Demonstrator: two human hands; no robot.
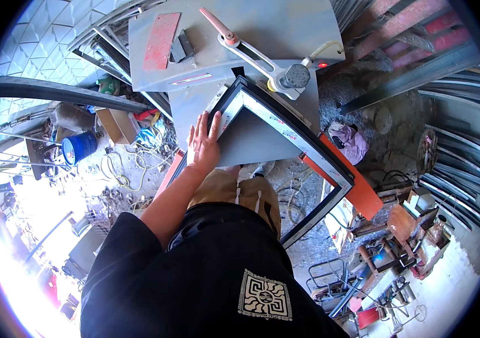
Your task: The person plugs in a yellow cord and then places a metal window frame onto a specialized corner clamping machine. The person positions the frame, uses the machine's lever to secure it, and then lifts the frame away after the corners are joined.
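My left hand (203, 141) lies with its fingers stretched out on the left side of a black frame (288, 128) faced with white printed film. One mitred corner of the frame sits on the grey bench machine (189, 101), pointing away from me. The frame's right side runs over an orange support arm (364, 194) to another corner, then back toward my body. Above the far corner reaches a metal lever arm (257, 56) with a red handle and a dark round cap. My right hand does not show.
A red plate (162, 41) and a dark metal piece (181, 46) lie on the machine top. At left stand a blue bucket (79, 147) and a cardboard box (117, 125). Long metal profiles (454, 191) are stacked at right. Cables (119, 177) cross the floor.
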